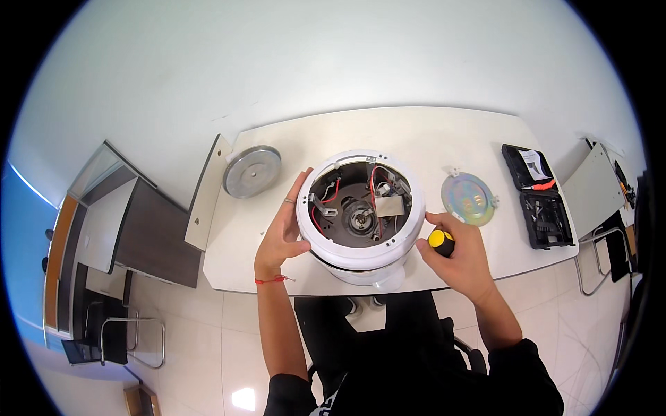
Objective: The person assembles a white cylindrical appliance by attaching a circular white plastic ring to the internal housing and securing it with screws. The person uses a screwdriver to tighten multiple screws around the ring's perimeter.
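Observation:
An opened white rice cooker (361, 259) stands at the table's near edge, its underside facing up. Red and white wires, metal brackets and a pale rectangular piece (390, 206) show inside. My left hand (281, 236) grips its left side, fingers along the wall and thumb at the front. Closed around a yellow-and-black screwdriver (441, 242), my right hand (461, 258) rests against the cooker's right side. The screwdriver's handle end points up; its shaft is hidden. To the right lies a round iridescent base cover (459, 200) with small tabs.
A round grey metal lid (252, 171) lies at the table's left. An open black tool case (544, 218) with a paper sheet (533, 165) and a red-orange tool (543, 185) sits at the right end. Behind the white table (416, 125) is a wall; chairs (132, 336) stand at both sides.

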A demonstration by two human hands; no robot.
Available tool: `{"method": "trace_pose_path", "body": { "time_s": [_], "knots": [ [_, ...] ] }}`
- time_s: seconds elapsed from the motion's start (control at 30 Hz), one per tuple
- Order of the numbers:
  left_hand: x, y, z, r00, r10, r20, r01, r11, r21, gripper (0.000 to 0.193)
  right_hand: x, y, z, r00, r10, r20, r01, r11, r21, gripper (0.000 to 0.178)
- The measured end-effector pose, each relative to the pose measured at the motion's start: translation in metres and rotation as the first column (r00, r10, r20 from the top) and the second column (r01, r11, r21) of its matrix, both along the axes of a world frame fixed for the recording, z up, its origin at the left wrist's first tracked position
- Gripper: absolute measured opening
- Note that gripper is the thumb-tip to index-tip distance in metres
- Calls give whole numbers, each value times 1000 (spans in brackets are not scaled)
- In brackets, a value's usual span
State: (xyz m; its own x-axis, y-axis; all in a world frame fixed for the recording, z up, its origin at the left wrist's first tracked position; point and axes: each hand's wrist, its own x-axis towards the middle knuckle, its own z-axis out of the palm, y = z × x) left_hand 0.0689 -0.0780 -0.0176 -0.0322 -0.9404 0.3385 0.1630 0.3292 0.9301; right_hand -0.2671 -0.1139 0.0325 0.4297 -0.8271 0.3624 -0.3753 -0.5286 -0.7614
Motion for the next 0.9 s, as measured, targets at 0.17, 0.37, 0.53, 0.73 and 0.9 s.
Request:
{"method": "trace_pose_path", "body": {
  "time_s": [0.17, 0.37, 0.53, 0.73, 0.9],
  "knots": [
    [-1, -3, -4, 1000, -11, -29, 11, 1000, 5, 142, 0, 4, -1, 1000, -5, 10, 5, 1000, 10, 45],
    [-2, -3, -2, 998, -25, -66, 26, 999, 22, 144, -1, 7, -1, 1000, 2, 19, -3, 999, 42, 44],
    [-2, -6, -3, 997, -32, -65, 34, 999, 21, 144, -5, 8, -6, 999, -3, 36, 0, 997, 73, 44],
    [-1, -7, -4, 995, -43, -95, 46, 999, 27, 143, -5, 11, -13, 998, -9, 55, 3, 996, 94, 46],
    [1, -12, -4, 993, -64, -100, 67, 997, 29, 143, -5, 16, -16, 997, -21, 77, 11, 993, 120, 46]
  ]
}}
